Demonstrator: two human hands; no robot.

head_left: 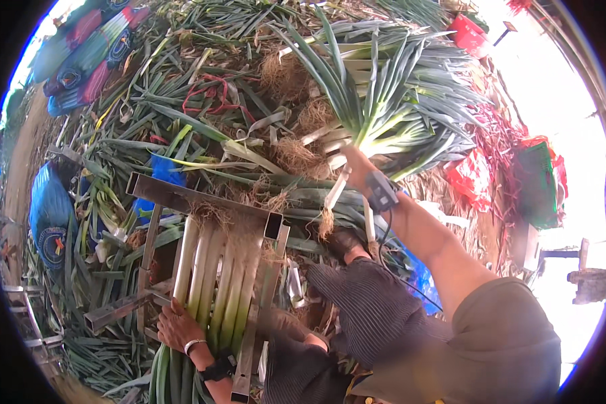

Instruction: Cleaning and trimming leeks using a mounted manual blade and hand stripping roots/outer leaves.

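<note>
My left hand (180,328), with a bracelet and a dark band at its wrist, lies against the left side of a row of leeks (212,289). Its fingers look stretched out along the pale stalks. These leeks lie side by side in a metal frame (202,196), their roots at its far crossbar. Farther off and to the right, my right hand (361,170) is closed round a leek (337,190). That leek's roots hang toward me, and green leaves fan out beyond the hand. A grey device is strapped to my right wrist; my right fingers are partly hidden.
Beyond my right hand lies a large heap of leeks (411,87). Loose leaves cover the ground around the frame. Blue sacks (50,209) stand at the left, a green mesh bag (537,182) and red plastic (470,178) at the right. My knees are close beside the frame.
</note>
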